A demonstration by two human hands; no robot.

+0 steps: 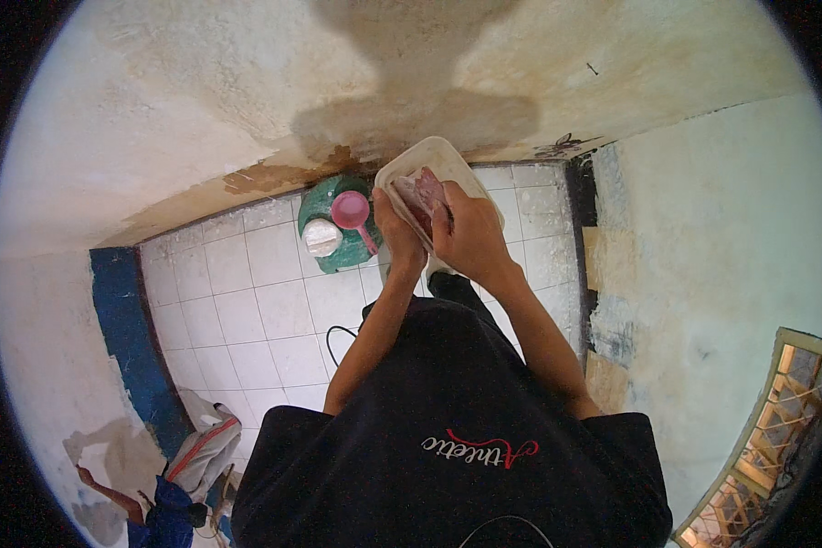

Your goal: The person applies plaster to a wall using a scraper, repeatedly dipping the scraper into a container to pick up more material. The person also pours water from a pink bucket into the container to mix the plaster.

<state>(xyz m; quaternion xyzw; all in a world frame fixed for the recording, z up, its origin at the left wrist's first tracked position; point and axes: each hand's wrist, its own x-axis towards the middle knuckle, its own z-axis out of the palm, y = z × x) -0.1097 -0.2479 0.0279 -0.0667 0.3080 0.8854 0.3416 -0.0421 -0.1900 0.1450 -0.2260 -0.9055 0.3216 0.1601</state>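
A cream rectangular plastic tub is held up in front of me, close to the stained wall. My left hand grips its left side near the rim. Over the tub, my right hand is closed around a flat pinkish piece smeared with white; its exact kind cannot be made out. Part of that piece is hidden by my right fingers. Below and left of the tub, a green container stands on the floor, with a pink dipper and a round white-coated item on top.
The yellowish wall with peeling patches rises ahead. White floor tiles lie below. At the lower left, another person in blue reaches toward the wall beside a pale sack. A latticed window is at the lower right.
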